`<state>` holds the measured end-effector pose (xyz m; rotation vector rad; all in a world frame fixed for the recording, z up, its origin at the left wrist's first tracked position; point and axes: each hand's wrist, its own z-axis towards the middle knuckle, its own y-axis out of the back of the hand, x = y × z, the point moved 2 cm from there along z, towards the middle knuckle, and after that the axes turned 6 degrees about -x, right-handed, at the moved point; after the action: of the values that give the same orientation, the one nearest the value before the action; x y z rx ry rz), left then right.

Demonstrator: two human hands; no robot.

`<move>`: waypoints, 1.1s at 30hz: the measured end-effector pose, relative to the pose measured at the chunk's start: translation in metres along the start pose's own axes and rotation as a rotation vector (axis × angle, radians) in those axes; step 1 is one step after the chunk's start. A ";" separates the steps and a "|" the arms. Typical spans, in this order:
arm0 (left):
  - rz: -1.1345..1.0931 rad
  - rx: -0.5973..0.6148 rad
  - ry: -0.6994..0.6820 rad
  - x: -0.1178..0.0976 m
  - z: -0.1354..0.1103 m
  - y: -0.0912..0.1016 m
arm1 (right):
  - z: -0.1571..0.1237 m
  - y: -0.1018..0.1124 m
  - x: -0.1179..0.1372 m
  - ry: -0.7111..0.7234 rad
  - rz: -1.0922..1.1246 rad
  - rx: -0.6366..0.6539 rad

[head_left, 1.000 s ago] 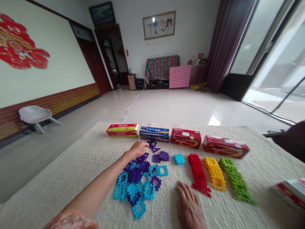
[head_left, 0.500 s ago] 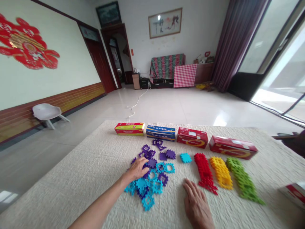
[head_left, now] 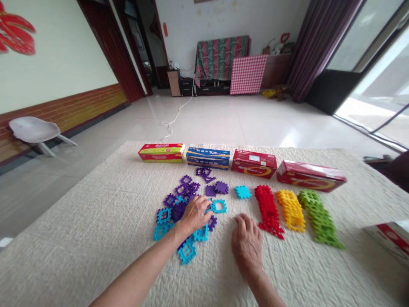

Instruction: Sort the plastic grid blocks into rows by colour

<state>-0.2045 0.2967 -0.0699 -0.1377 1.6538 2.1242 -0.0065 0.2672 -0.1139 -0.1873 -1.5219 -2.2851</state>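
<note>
A loose pile of purple and cyan interlocking plastic tiles (head_left: 183,204) lies on a cream quilted mat (head_left: 96,221). My left hand (head_left: 196,213) rests on the pile's right side, fingers curled down over a cyan tile. My right hand (head_left: 246,244) lies palm down on the mat just right of the pile, fingers bent and holding nothing. A single cyan tile (head_left: 243,192) sits apart. To its right run sorted rows of red tiles (head_left: 268,209), yellow tiles (head_left: 290,209) and green tiles (head_left: 319,217).
Four boxes line the mat's far edge: a yellow-red box (head_left: 161,152), a blue box (head_left: 207,157), a red box (head_left: 254,163) and another red box (head_left: 311,175). Another box (head_left: 388,238) sits at the right edge. A white chair (head_left: 33,131) stands on the floor at left.
My left hand drew back from the far purple tiles to the pile's right side. My right hand slid slightly forward and its fingers bent. The view tilted downward.
</note>
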 end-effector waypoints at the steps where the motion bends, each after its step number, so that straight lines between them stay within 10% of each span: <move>1: 0.000 -0.003 -0.003 -0.001 0.001 -0.001 | 0.000 0.000 0.001 -0.004 -0.004 0.002; 33: -0.080 0.011 0.115 0.014 0.036 -0.004 | 0.002 0.009 0.005 -0.050 0.045 -0.020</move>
<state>-0.2087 0.3357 -0.0686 -0.3224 1.6944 2.0820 -0.0079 0.2645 -0.1043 -0.2836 -1.5043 -2.2771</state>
